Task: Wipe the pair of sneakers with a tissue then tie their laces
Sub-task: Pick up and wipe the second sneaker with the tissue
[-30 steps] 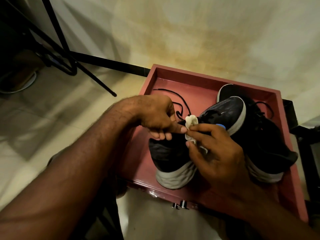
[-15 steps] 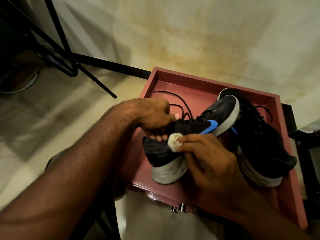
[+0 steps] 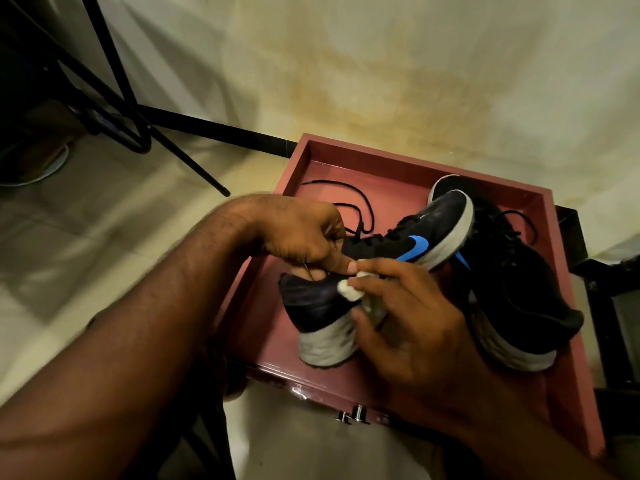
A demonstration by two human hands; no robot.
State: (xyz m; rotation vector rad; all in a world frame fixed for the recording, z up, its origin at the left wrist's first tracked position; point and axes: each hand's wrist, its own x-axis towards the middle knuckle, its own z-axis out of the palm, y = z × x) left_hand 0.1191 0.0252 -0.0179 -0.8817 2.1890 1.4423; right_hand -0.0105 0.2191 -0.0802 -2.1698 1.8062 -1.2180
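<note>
The held sneaker (image 3: 377,268), dark with a blue mark and a pale grey sole, is tipped on its side over the red tray (image 3: 349,150), heel toward the near edge and toe pointing to the far right. The left hand (image 3: 301,237) grips it at the collar, fingers curled round the opening. The right hand (image 3: 405,320) pinches a small wad of white tissue (image 3: 349,289) between thumb and fingertips and presses it against the dark upper near the heel (just below the left thumb). The second sneaker (image 3: 512,296) lies in the tray to the right, touching the first at the toe. Loose black laces (image 3: 349,209) trail across the tray floor at the far left. Beyond the tray stand a stained pale wall (image 3: 381,64) and black metal legs (image 3: 145,109) at the far left.
</note>
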